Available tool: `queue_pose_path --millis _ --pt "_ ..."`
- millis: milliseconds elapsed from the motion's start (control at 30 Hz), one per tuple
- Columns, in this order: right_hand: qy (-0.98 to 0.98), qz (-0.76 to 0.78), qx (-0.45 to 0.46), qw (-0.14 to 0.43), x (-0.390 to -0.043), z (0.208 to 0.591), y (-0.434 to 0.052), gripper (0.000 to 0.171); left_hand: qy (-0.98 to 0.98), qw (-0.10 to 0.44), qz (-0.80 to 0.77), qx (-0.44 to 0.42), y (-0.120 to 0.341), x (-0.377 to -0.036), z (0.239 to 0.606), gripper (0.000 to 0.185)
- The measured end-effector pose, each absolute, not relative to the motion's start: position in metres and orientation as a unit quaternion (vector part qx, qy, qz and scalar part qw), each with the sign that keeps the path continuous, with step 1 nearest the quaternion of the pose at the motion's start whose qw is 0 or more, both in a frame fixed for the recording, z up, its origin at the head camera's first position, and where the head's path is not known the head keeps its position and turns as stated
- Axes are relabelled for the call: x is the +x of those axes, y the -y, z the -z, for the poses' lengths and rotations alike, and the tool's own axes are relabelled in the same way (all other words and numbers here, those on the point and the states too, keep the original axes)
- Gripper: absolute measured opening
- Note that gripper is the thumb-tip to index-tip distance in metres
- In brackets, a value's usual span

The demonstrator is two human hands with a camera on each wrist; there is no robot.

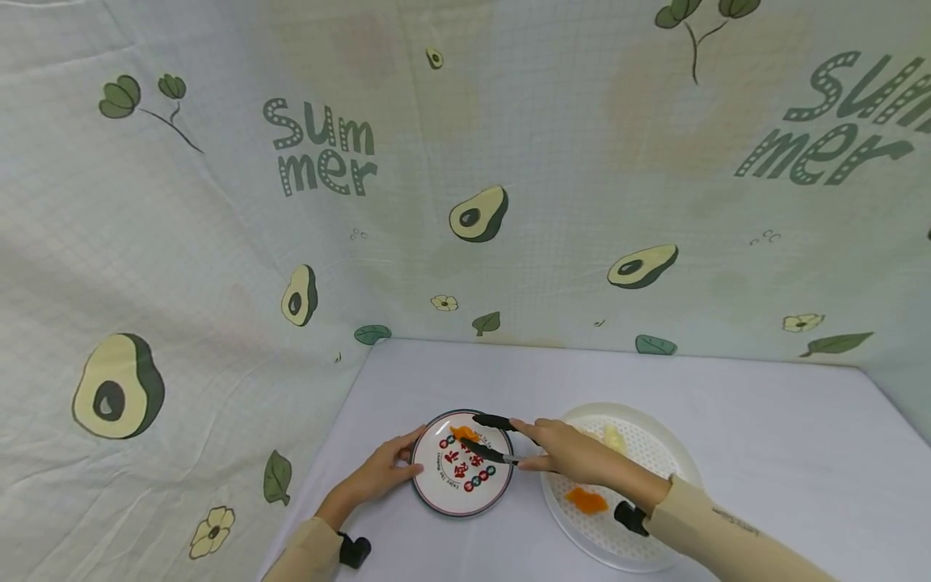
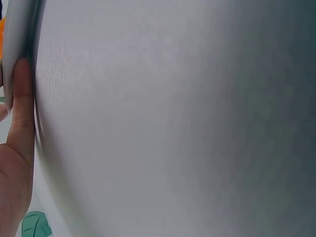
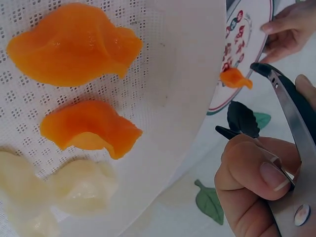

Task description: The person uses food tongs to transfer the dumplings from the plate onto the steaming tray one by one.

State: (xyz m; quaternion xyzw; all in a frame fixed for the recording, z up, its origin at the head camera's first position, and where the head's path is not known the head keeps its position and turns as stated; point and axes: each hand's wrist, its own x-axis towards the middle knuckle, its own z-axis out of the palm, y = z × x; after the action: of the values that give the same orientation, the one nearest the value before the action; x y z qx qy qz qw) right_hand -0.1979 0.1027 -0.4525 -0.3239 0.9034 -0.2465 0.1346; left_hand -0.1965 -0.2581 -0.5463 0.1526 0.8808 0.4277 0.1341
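My left hand [image 1: 381, 470] pinches the left rim of a round white plate [image 1: 454, 503] with a dark edge and red printed characters. In the left wrist view, a finger [image 2: 22, 108] lies along the plate's edge. On the plate's far part sits one orange dumpling [image 1: 464, 434]. My right hand [image 1: 575, 453] grips metal tongs [image 3: 291, 123] with black tips. Their arms are spread over the plate near that dumpling, with nothing visibly clamped between them. Under the right forearm lies a round white perforated tray [image 1: 655, 558], bearing orange dumplings [image 3: 74, 47] and pale dumplings [image 3: 84, 185].
A white tabletop [image 1: 785, 453] carries the plate and, to its right, the larger tray. Behind and to the left hangs a pale cloth [image 1: 538, 145] printed with avocados and leaves. Black wrist devices [image 1: 355, 551] are on both arms.
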Motion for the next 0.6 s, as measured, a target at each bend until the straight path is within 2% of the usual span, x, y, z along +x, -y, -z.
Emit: queue_pose_path --millis 600 --pt "-0.920 0.223 -0.268 0.179 -0.207 0.468 -0.072 0.062 -0.876 0.118 -0.434 0.173 0.259 -0.197 0.549 0.070"
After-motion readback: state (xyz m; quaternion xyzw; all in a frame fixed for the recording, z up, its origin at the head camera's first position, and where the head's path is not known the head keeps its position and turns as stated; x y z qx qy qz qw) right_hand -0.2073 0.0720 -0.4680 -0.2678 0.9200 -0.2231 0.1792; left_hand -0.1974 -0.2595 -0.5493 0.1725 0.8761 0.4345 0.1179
